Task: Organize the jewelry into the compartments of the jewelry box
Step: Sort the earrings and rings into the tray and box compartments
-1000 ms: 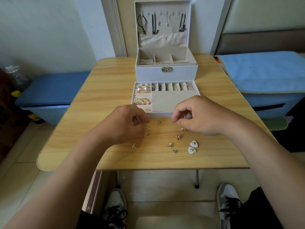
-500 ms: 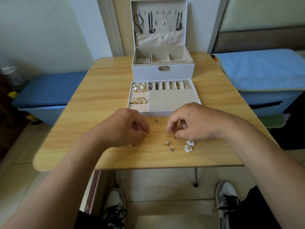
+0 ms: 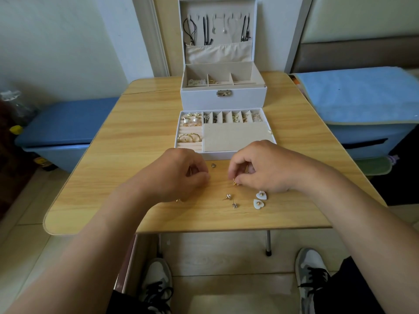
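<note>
Pinching a tiny gold earring (image 3: 234,181) between thumb and forefinger, your right hand (image 3: 260,168) sits just in front of the tray (image 3: 217,155), knuckles over its front wall. Your left hand (image 3: 179,175) is curled in tight; can't tell if it's got anything. The gap between the hands is narrow, with a little round silver piece (image 3: 213,165) lying in it. Nearer the wood-grain table's (image 3: 113,155) rounded front edge there's more room: two glossy white heart earrings (image 3: 261,195) and two pin-like studs (image 3: 227,196). The tray's got ridged ring rolls, narrow slots and a flat fabric panel. The pale jewelry box (image 3: 223,98) stands open right behind it.
</note>
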Action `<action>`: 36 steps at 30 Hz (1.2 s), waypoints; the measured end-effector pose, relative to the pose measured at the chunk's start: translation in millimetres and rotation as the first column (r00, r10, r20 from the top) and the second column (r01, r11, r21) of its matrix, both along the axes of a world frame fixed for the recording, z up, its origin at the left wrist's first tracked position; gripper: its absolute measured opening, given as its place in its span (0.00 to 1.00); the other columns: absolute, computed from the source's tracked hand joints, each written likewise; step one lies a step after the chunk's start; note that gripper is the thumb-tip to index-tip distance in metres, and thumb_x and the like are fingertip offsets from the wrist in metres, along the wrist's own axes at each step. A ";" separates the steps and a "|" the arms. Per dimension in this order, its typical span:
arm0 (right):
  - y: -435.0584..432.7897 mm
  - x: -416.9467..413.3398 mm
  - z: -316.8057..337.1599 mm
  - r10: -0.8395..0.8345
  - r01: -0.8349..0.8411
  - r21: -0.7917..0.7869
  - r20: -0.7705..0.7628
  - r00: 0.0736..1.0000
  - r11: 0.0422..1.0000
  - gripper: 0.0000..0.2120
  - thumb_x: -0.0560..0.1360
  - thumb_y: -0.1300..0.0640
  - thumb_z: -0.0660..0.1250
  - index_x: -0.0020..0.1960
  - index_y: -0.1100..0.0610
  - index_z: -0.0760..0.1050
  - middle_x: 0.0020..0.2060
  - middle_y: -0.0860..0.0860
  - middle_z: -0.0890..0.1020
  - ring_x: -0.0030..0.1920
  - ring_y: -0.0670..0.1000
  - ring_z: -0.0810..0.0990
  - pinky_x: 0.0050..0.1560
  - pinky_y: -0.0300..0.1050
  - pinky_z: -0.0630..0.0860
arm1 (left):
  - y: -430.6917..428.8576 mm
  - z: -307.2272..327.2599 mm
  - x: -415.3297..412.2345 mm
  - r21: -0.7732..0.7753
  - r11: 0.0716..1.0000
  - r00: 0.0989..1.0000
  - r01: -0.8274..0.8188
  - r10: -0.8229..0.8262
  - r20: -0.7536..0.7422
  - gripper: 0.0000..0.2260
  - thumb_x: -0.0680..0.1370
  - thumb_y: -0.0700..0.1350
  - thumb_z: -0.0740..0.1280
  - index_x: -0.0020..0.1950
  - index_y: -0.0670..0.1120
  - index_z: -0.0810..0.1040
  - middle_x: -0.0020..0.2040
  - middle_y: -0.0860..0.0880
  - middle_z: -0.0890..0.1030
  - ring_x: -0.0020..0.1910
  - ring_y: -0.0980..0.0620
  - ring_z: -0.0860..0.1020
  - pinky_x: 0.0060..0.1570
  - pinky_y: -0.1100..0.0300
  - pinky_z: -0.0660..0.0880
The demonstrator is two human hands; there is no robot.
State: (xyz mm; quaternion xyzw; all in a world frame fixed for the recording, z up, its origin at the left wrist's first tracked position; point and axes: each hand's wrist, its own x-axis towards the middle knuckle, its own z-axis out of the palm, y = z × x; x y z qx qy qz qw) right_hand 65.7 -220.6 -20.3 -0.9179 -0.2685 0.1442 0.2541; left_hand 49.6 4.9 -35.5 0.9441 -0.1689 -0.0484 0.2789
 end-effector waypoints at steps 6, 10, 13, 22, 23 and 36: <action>1.5 0.2 -1.2 -0.005 0.005 0.004 0.007 1.000 1.000 0.05 0.75 0.60 0.72 0.48 0.51 0.84 0.27 0.29 0.76 0.32 0.31 0.75 0.33 0.26 0.68 | -7.1 -0.4 1.8 -0.009 0.999 0.999 0.034 -0.034 0.020 0.06 0.77 0.50 0.70 0.48 0.48 0.83 0.40 0.54 0.79 0.37 0.57 0.76 0.37 0.66 0.72; -3.8 4.4 0.4 -0.045 0.044 0.024 0.043 0.998 0.999 0.07 0.76 0.59 0.71 0.49 0.48 0.84 0.35 0.38 0.81 0.35 0.32 0.76 0.35 0.28 0.68 | -13.4 -3.4 2.5 -0.002 0.999 0.998 0.044 -0.044 0.046 0.07 0.77 0.50 0.71 0.46 0.47 0.82 0.38 0.54 0.78 0.35 0.58 0.74 0.35 0.66 0.70; -14.4 9.1 3.5 -0.119 0.115 0.062 0.078 0.990 0.991 0.08 0.76 0.60 0.70 0.47 0.47 0.84 0.34 0.39 0.80 0.36 0.35 0.77 0.38 0.32 0.69 | -17.7 -4.9 3.0 0.015 0.998 0.995 0.059 -0.060 0.079 0.07 0.77 0.50 0.71 0.44 0.47 0.82 0.37 0.54 0.78 0.34 0.57 0.73 0.37 0.61 0.72; -24.7 6.7 2.9 -0.086 0.086 0.006 0.104 0.991 0.996 0.08 0.77 0.61 0.70 0.50 0.50 0.83 0.29 0.26 0.76 0.35 0.27 0.73 0.35 0.23 0.67 | -23.2 -6.9 7.8 0.084 0.993 0.989 0.078 -0.088 0.122 0.06 0.76 0.50 0.72 0.44 0.49 0.84 0.41 0.53 0.78 0.40 0.55 0.75 0.44 0.53 0.76; -25.0 5.7 2.6 -0.078 0.078 -0.004 0.101 0.992 0.997 0.08 0.77 0.61 0.69 0.51 0.51 0.83 0.29 0.26 0.76 0.34 0.26 0.73 0.35 0.23 0.67 | -24.0 -6.9 7.7 0.083 0.993 0.987 0.080 -0.091 0.129 0.06 0.76 0.50 0.71 0.45 0.49 0.85 0.41 0.53 0.78 0.40 0.54 0.75 0.44 0.52 0.76; -23.8 7.2 -10.2 -0.066 0.077 -0.081 0.125 0.990 0.994 0.03 0.75 0.55 0.71 0.46 0.48 0.82 0.40 0.41 0.80 0.38 0.37 0.75 0.39 0.34 0.70 | -39.6 -6.0 6.9 0.036 0.983 0.964 0.178 -0.182 0.194 0.08 0.74 0.45 0.74 0.53 0.50 0.86 0.45 0.54 0.77 0.40 0.62 0.73 0.41 0.73 0.65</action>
